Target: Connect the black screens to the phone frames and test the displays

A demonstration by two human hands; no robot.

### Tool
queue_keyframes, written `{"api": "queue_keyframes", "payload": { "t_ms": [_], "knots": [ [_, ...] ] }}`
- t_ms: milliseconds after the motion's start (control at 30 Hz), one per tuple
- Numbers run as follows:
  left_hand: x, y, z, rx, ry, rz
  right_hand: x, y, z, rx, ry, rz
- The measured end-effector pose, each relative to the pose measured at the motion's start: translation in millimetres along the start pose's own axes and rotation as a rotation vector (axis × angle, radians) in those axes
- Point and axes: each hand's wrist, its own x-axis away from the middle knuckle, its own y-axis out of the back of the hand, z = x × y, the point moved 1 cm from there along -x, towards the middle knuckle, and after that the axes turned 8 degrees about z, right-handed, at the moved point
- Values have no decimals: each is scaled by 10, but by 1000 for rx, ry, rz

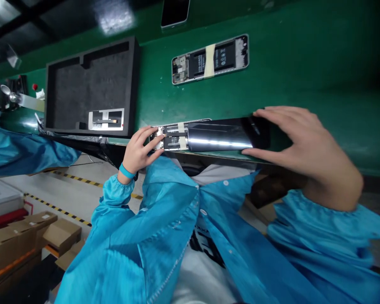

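Note:
An opened phone body [174, 142] lies along the table's near edge, its circuit board and taped battery showing at the left end. My left hand [141, 148] grips that end, fingertips on the board and by a flex cable, thumb at the lower edge. A glossy black phone screen [221, 135] covers the right part of the body, tilted over it, and a dark flex cable runs from it toward my left fingertips. My right hand [307, 141] holds the screen's right end between thumb and fingers at its two long edges.
Farther back on the green table [304, 76] lies another opened phone [210, 59] with a tape strip, and beyond it a dark phone [175, 12]. Left stands a black foam tray [133, 84] holding a screen part [106, 120]. A co-worker's blue sleeve [25, 147] is at far left.

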Motion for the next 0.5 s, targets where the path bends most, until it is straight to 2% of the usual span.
{"api": "queue_keyframes", "payload": {
  "t_ms": [100, 200, 300, 433, 500],
  "knots": [
    [-32, 24, 47, 4, 30, 88, 3, 9, 8, -12, -11, 2],
    [-50, 17, 120, 41, 32, 103, 4, 9, 10, -19, -11, -13],
    [-33, -38, 151, 86, 17, 61, -1, 8, 9, -22, 13, -29],
    [-44, -92, 69, 140, -17, -54, -9, 9, -5, -16, 32, -15],
    [-105, -96, 9, 149, -59, -28, -9, 8, -15, -26, 22, -3]
  ]
}}
